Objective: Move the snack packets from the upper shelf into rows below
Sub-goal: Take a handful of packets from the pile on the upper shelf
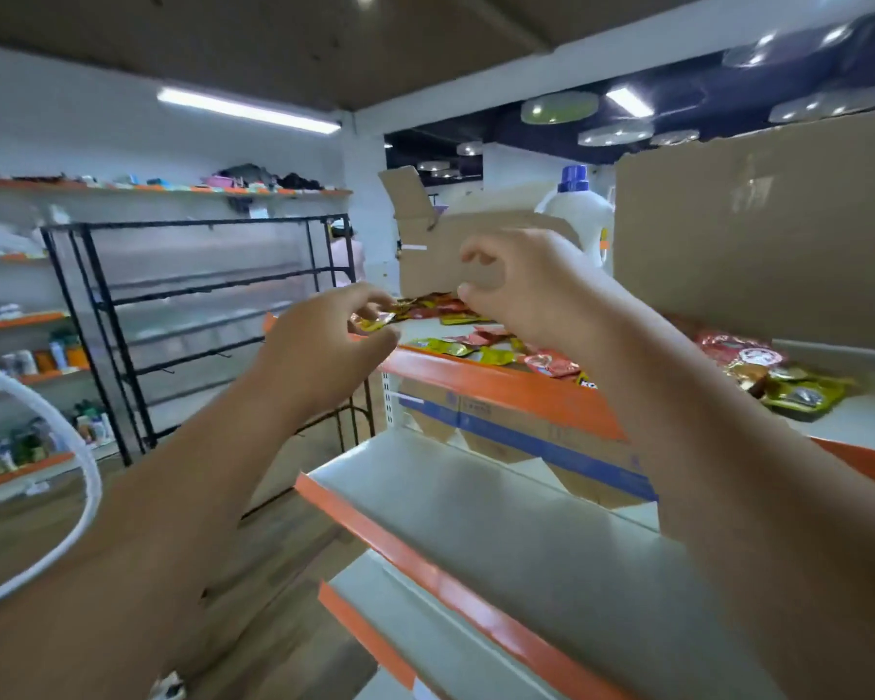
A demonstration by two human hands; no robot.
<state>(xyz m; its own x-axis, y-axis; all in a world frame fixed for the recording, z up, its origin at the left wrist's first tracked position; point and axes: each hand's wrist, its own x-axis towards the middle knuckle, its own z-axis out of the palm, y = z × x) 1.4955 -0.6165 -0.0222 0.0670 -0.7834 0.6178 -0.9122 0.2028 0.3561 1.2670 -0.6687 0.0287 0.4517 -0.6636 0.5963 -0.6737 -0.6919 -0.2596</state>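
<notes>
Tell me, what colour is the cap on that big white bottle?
The cap is blue, clearest in the head view.

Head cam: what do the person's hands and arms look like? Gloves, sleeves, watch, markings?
Left hand and right hand are bare: no gloves, and no rings or watch visible. Left forearm and right forearm are uncovered to the frame edge, with no sleeves in view. No markings, bands or cables show.

A long tube light (248,111) shines high on the white wall (72,123), above shelves (19,321) with orange edges. A black wire rack (198,295) stands on the wooden floor (284,563). Farther back the ceiling (678,101) is dark blue, with round lamps (559,107).
</notes>
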